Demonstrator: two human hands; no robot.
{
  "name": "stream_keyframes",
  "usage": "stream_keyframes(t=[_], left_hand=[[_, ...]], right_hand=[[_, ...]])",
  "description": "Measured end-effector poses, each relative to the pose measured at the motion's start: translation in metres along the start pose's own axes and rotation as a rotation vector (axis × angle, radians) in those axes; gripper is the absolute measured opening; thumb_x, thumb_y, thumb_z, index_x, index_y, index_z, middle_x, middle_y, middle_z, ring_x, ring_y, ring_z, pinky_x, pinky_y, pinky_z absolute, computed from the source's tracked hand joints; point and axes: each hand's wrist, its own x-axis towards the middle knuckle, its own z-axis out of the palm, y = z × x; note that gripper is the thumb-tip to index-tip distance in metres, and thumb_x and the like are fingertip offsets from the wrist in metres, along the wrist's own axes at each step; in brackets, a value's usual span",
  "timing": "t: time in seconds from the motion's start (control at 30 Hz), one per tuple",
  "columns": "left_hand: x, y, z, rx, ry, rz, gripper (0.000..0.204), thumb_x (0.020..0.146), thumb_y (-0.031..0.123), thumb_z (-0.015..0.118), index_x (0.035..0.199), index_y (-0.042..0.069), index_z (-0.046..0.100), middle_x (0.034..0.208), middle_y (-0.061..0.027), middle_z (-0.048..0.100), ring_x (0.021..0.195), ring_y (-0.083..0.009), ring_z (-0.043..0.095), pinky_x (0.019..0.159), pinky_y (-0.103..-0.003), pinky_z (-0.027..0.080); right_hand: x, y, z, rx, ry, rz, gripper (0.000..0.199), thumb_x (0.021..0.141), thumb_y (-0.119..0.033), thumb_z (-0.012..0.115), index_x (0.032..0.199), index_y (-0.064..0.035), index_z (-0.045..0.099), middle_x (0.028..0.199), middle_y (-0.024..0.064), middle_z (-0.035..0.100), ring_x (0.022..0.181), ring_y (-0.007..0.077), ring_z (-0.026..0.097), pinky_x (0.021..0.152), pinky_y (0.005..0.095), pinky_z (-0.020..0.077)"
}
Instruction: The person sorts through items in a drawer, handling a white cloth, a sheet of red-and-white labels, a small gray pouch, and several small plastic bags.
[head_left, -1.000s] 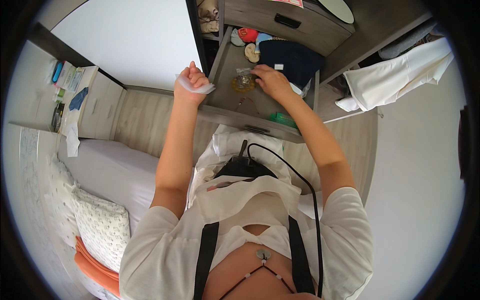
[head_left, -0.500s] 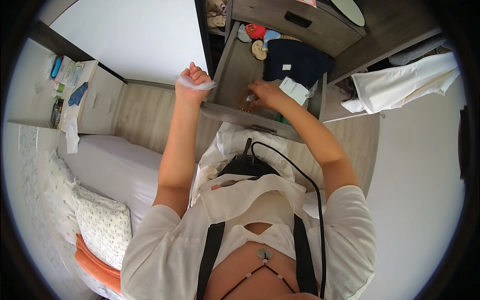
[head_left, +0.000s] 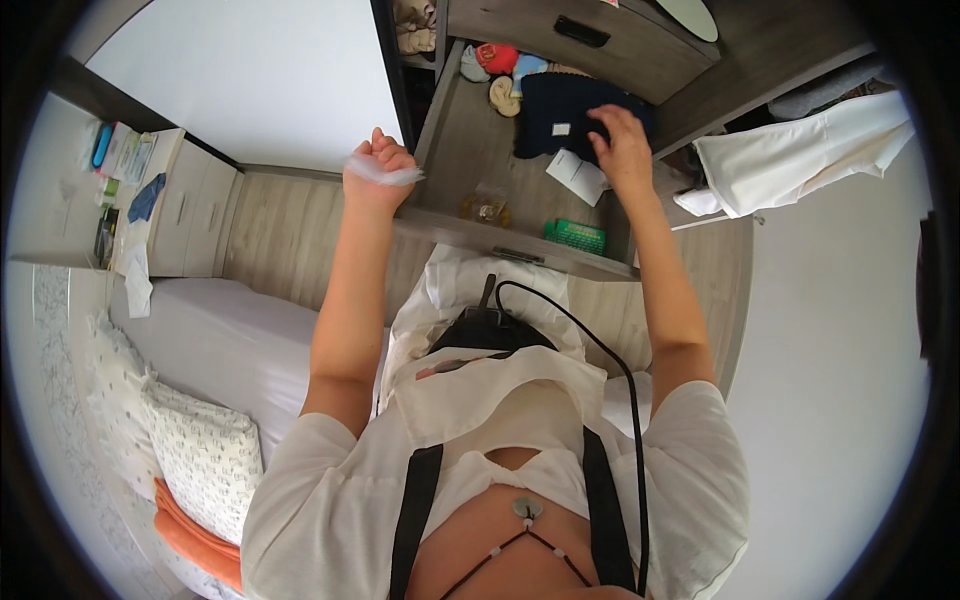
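Note:
My left hand [head_left: 382,178] is closed around a crumpled, translucent plastic bag [head_left: 372,171], left of the pulled-out drawer [head_left: 446,170]. Over the drawer's right side, my right hand [head_left: 622,150] has its fingers apart and nothing in them. It is nearest to a dark navy folded knit garment [head_left: 550,105] and a white box [head_left: 578,178]; whether it touches the garment I cannot tell. Near the drawer's front lie a small clear packet with something yellow in it [head_left: 487,206] and a green package [head_left: 576,236]. Rolled socks [head_left: 505,96] and a red cloth bundle [head_left: 496,58] sit at the back.
A bed with a grey sheet [head_left: 240,330] and a patterned pillow [head_left: 200,430] is on the left. A pale cabinet [head_left: 190,200] stands beyond it. White cloth [head_left: 800,160] hangs at the right. A black cable [head_left: 630,400] runs down my front.
My right hand has left the small clear packet at the drawer's front and moved right and back to the navy garment, its fingers now apart. My left hand still grips the plastic bag.

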Motion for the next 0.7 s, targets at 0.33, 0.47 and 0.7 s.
stream_keyframes(t=[0.33, 0.47, 0.7], left_hand=[[0.004, -0.013, -0.003, 0.027, -0.063, -0.058, 0.029, 0.085, 0.014, 0.034, 0.078, 0.000, 0.059, 0.062, -0.0064, 0.051, 0.045, -0.0128, 0.037, 0.040, -0.025, 0.027], [0.006, -0.009, -0.005, 0.068, -0.115, -0.048, 0.032, 0.086, 0.016, 0.033, 0.079, -0.001, 0.059, 0.063, -0.0073, 0.052, 0.045, -0.0132, 0.038, 0.039, -0.025, 0.028], [0.006, -0.014, 0.000, 0.093, -0.154, -0.050, 0.035, 0.089, 0.020, 0.032, 0.082, -0.001, 0.059, 0.067, -0.0090, 0.056, 0.042, -0.0125, 0.036, 0.038, -0.024, 0.027]], right_hand=[[0.033, 0.031, -0.006, -0.238, -0.220, 0.195, 0.044, 0.068, -0.016, 0.070, 0.109, -0.0084, 0.055, 0.119, 0.0114, 0.049, 0.108, 0.0277, 0.047, 0.085, 0.0356, 0.0412], [0.029, 0.018, -0.022, 0.104, -0.167, 0.038, 0.039, 0.070, -0.018, 0.070, 0.104, -0.0042, 0.056, 0.110, 0.0148, 0.055, 0.095, 0.0285, 0.054, 0.080, 0.0340, 0.0430], [0.065, -0.019, -0.030, 0.593, -0.485, 0.084, 0.041, 0.074, -0.024, 0.068, 0.103, 0.0004, 0.055, 0.100, 0.0135, 0.059, 0.091, 0.0201, 0.056, 0.080, 0.0298, 0.0421]])
